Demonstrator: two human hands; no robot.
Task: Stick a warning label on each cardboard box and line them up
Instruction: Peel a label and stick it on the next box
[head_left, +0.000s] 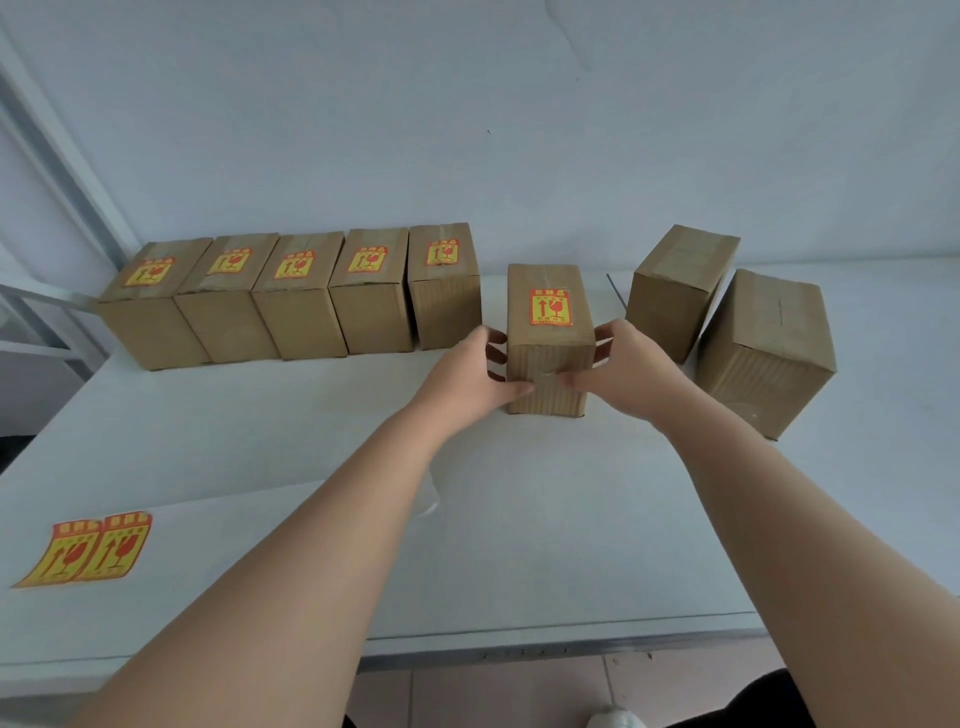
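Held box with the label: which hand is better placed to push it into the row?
Probably right. The right hand grips the held box on the side away from the row of labelled boxes, so it can push left. The left hand sits in the gap between them and must clear first.

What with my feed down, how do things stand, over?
Left grip, right grip holding labelled box by its sides. Five labelled boxes in row, left. Two unlabelled boxes right, off its path.

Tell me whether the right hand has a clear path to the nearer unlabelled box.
Probably yes: only bare table separates the right hand from the nearer unlabelled box, though it now grips the labelled box.
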